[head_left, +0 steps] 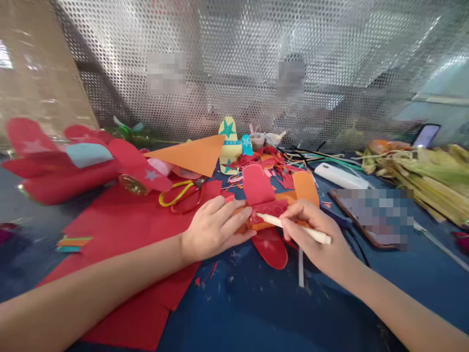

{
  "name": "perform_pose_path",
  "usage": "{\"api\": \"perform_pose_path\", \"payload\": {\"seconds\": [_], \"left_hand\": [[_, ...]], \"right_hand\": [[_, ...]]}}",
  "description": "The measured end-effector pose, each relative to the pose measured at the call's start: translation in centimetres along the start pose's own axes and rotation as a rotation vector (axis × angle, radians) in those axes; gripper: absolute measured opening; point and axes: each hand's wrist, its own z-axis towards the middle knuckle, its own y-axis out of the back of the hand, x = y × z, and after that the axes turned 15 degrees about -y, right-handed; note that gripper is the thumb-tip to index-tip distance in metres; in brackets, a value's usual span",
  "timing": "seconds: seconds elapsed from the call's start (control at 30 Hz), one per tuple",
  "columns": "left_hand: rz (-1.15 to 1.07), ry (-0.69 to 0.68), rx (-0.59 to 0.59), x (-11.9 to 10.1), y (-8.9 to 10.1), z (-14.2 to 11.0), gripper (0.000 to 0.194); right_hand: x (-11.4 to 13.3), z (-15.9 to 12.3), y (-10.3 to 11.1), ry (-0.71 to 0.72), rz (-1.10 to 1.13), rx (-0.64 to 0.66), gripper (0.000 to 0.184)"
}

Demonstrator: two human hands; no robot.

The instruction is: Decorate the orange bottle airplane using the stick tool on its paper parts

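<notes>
A red and orange paper toy plane [259, 182] with rounded flaps lies in front of me. My left hand [216, 225] holds its left end, with the fingers stretched over it and the thumb on the near side. My right hand [311, 230] pinches a white marker pen [304, 231]. The pen's tip meets or nearly meets the red strip [273, 210] on the plane's side, where faint round outlines show. Below the strip, a red oval flap [271, 249] with a pale star sticks out toward me.
Left are red paper sheets [128, 239], yellow-handled scissors [176, 193] and red paper planes [69, 171]. An orange sheet [194, 154], a yellow plane [227, 129] and red scraps [271, 161] lie behind. Right are a white-handled tool [340, 175], a phone [370, 215] and dried husks [432, 171]. Perforated metal [234, 58] stands behind.
</notes>
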Motion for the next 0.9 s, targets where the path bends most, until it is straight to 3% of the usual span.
{"api": "perform_pose_path", "payload": {"seconds": [0.9], "left_hand": [[0.004, 0.001, -0.006, -0.20, 0.29, 0.18, 0.035]], "right_hand": [[0.26, 0.29, 0.08, -0.011, -0.018, -0.041, 0.015]]}}
